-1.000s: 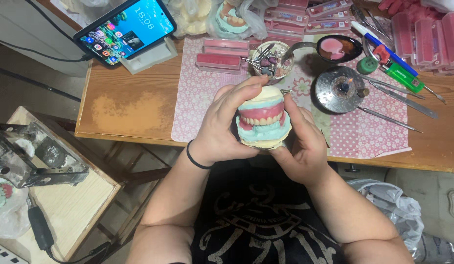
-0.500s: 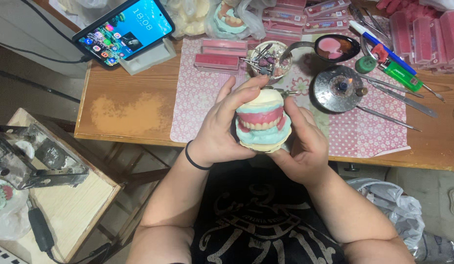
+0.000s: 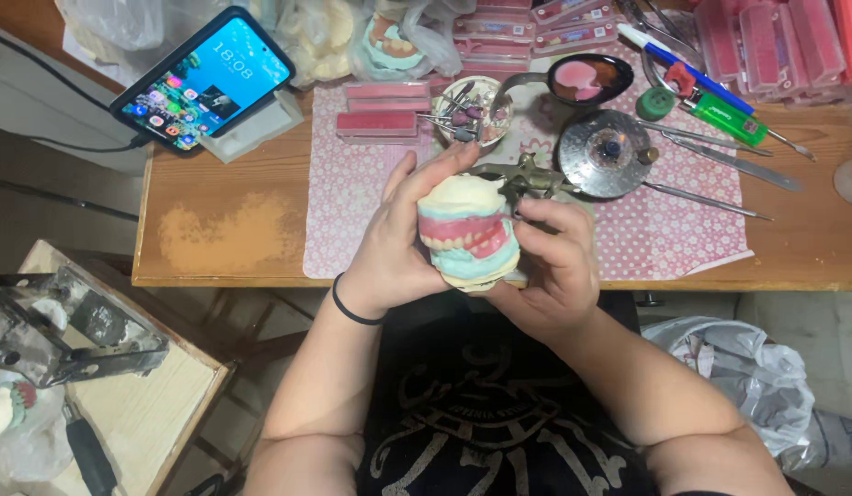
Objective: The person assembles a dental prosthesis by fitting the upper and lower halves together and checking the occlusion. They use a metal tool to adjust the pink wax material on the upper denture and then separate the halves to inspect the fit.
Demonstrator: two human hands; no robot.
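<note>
Even, fairly bright indoor light; the phone screen (image 3: 206,81) up-left of the left hand (image 3: 398,243) glows. Soft shadows, edges slightly blurred.

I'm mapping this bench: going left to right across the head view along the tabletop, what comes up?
Phone → pink wax blocks → bur dish → round metal lid → green lighter.

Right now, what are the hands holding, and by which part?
Both hold a dental model with pink wax gums and teeth. The left hand cups its left side and back; the right hand grips its right side, fingers curled over.
</note>
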